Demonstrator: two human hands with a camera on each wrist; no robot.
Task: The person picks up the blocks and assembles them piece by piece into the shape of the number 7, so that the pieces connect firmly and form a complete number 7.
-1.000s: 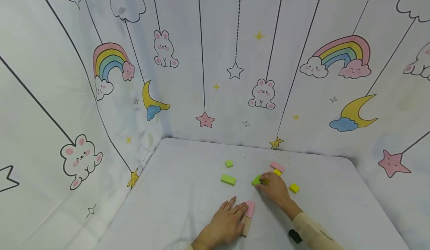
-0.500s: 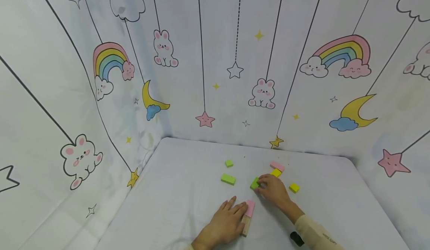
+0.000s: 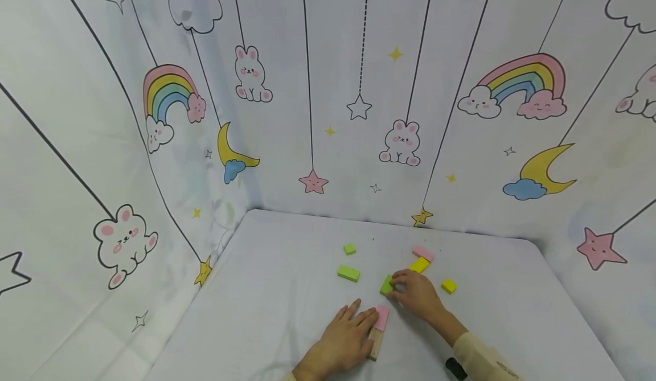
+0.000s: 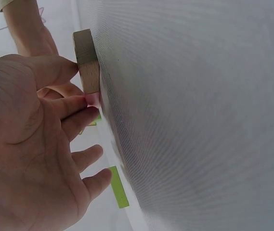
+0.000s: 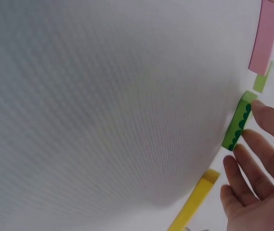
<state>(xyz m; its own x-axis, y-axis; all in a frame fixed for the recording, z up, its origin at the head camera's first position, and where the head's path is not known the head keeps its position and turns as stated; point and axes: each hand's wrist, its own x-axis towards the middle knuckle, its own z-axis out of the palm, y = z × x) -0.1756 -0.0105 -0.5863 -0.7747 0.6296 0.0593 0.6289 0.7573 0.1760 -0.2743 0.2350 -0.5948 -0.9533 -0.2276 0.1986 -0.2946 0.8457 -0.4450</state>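
In the head view my right hand pinches a green block between thumb and fingers, just beyond a row of two blocks. The right wrist view shows a dark green scalloped pattern along this green block's side. The row is a pink block end to end with a plain wooden block. My left hand rests along the row's left side with fingers spread. In the left wrist view its thumb touches the wooden block, and two fingers touch the pink block.
Beyond my right hand lie a yellow block and a pink block, close together. A smaller yellow block sits to the right. A green block and a small green block lie to the left on the white table.
My right hand has drawn the green block slightly nearer and turned it more in line with the row. More of the yellow block behind shows. My left hand stays in place.
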